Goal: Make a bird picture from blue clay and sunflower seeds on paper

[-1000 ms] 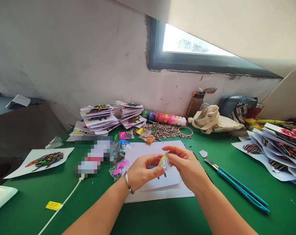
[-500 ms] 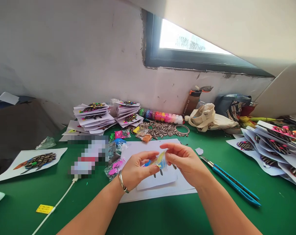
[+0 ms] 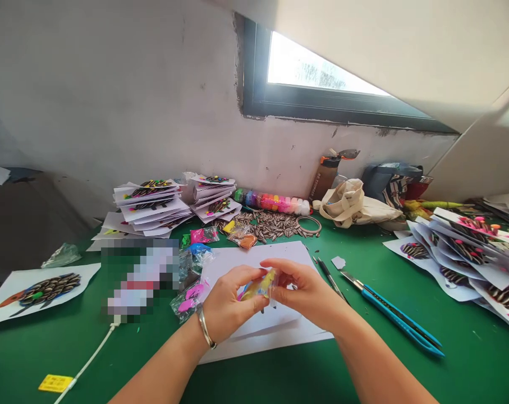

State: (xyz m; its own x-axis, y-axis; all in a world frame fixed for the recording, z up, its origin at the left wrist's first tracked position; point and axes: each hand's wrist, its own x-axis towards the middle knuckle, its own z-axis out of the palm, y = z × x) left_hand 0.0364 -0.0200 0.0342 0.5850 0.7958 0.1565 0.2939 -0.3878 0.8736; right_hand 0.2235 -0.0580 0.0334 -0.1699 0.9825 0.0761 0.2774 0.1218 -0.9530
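Observation:
Both my hands meet over white paper sheets (image 3: pixel 288 255) on a green table (image 3: pixel 279 376). My left hand (image 3: pixel 229 306), with a metal bangle at the wrist, pinches one side of a small clear plastic packet (image 3: pixel 260 286) with yellow and blue contents. My right hand (image 3: pixel 305 289) pinches the packet's other side with curled fingers. More small packets of coloured material (image 3: pixel 191 292) lie just left of my left hand.
A blue utility knife (image 3: pixel 399 322) and a thin dark tool (image 3: pixel 328 273) lie right of my hands. Sunflower seeds (image 3: pixel 275 224), a row of coloured pots (image 3: pixel 273 202), stacked craft cards (image 3: pixel 153 202), a canvas bag (image 3: pixel 355 207), a bottle (image 3: pixel 325 174) and a white cable (image 3: pixel 90 362) surround them.
My hands have drawn closer together and lower, with the packet now lying more sideways between them. The view has shifted slightly to the right.

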